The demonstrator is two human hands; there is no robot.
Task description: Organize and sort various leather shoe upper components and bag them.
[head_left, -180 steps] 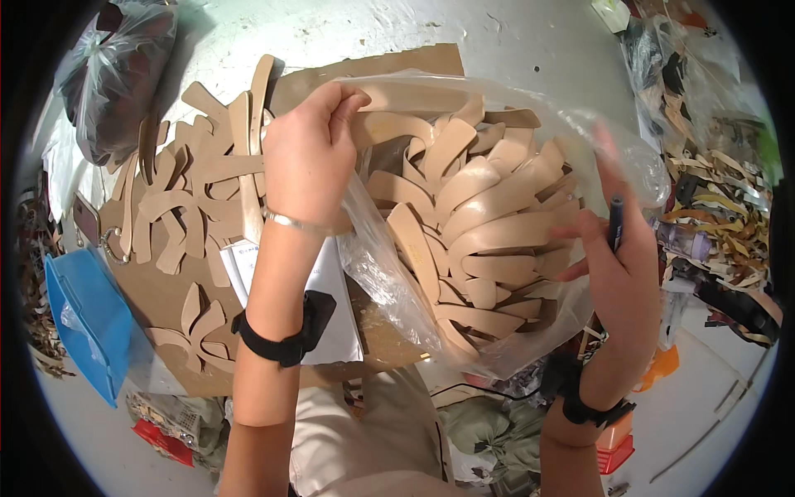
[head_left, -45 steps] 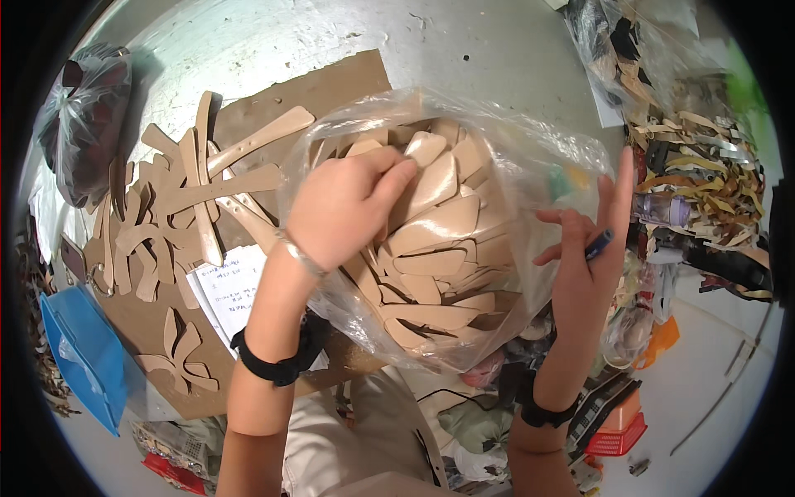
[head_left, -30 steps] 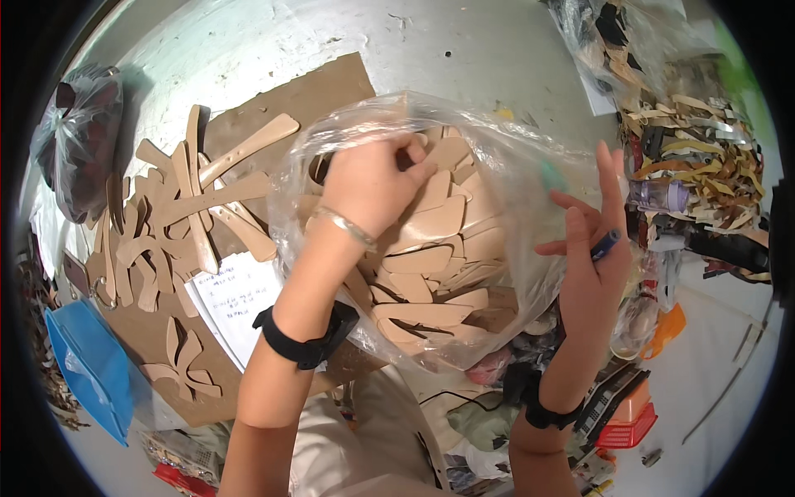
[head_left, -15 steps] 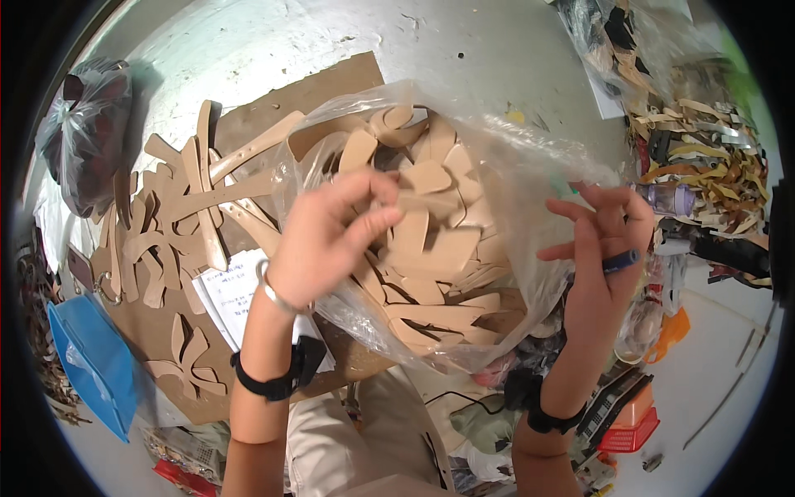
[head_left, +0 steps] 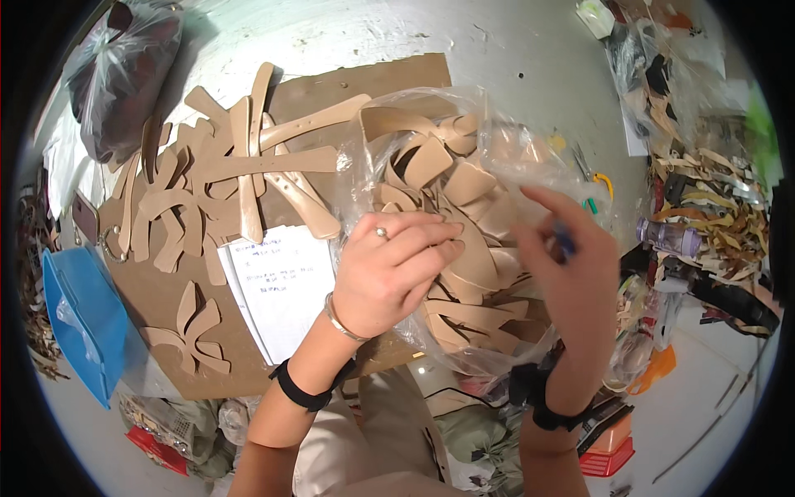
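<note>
A clear plastic bag (head_left: 515, 358) lies open on the brown board (head_left: 323, 85), full of tan leather-like strips and rounded pieces (head_left: 469, 273). Over its near left side, my left hand (head_left: 389, 269) has its fingers curled together above the pieces. What they pinch, if anything, is hidden. My right hand (head_left: 571, 257), blurred by motion, hovers at the bag's right side with a dark blue pen (head_left: 565, 240) tucked between its fingers; its index finger and thumb point toward the pieces. A sheet of paper with handwriting (head_left: 281, 298) lies left of my left wrist.
More tan strips (head_left: 248, 166) are spread across the board's left part, with a small cluster (head_left: 192, 331) nearer me. A blue bin (head_left: 83, 323) stands at left, below a tied plastic bag (head_left: 124, 83). To the right are orange-handled scissors (head_left: 603, 178), a purple-capped bottle (head_left: 669, 237) and heaped scraps (head_left: 712, 199).
My left hand has come down and right onto the pieces, closing its fingers. The right hand has moved left over the bag's side, still with the pen. The whole view has shifted somewhat.
</note>
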